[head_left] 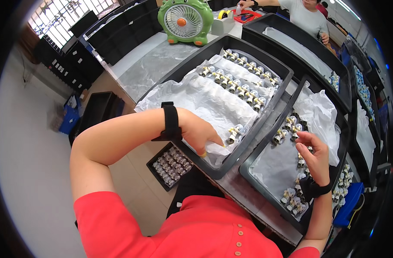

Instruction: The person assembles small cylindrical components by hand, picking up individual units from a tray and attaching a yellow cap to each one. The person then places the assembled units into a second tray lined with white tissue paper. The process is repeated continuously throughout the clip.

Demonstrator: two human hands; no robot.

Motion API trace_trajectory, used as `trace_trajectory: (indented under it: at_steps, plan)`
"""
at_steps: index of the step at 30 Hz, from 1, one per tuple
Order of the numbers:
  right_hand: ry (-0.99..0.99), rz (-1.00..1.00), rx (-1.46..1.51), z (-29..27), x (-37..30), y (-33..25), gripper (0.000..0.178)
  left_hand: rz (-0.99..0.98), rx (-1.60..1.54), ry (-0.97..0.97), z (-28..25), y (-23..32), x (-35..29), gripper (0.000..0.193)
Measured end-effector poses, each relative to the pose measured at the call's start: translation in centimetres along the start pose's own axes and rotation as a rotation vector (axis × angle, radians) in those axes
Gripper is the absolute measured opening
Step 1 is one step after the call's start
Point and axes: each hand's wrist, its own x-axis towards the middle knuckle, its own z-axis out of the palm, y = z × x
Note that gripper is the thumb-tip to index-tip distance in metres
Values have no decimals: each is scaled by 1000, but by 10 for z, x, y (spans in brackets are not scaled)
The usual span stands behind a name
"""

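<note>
My left hand reaches into the left black tray and presses its fingertips on the white tissue sheet, right beside one small figurine. Rows of the same small figurines lie on the sheet at the tray's far end. My right hand hovers over the right black tray, fingers pinched near a cluster of figurines. Whether it grips one is not visible. More figurines lie at that tray's near end. Both wrists wear black bands.
A green desk fan stands at the far end of the table. Further black trays with white lining sit at the right. A small tray of parts rests on the floor. Another person in a grey shirt works opposite.
</note>
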Motion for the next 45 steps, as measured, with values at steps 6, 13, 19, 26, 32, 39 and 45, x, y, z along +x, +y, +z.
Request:
trace_trajectory:
  at_steps: [6,13,19,26,32,39,45]
  plan:
    - [-5,-17,-5,-2,-3,-3,27,14,77,308,6,-1,-3,30]
    - [-15,-47,-34,-2,-2,1,27,20,78,506,5,4,-9,19]
    - [-29,-40,-40,-2,-2,4,27,14,28,542,8,11,-15,25]
    - [-31,-8,-13,-2,-3,3,26,31,22,523,-2,17,-39,31]
    - [27,1,-9,-7,0,12,22,286,-435,717,-23,54,-23,26]
    - [76,-157,-226,17,7,55,29,607,-1022,688,-6,101,78,27]
    - [-111,-34,141,42,-5,69,51,691,-1210,592,23,136,141,29]
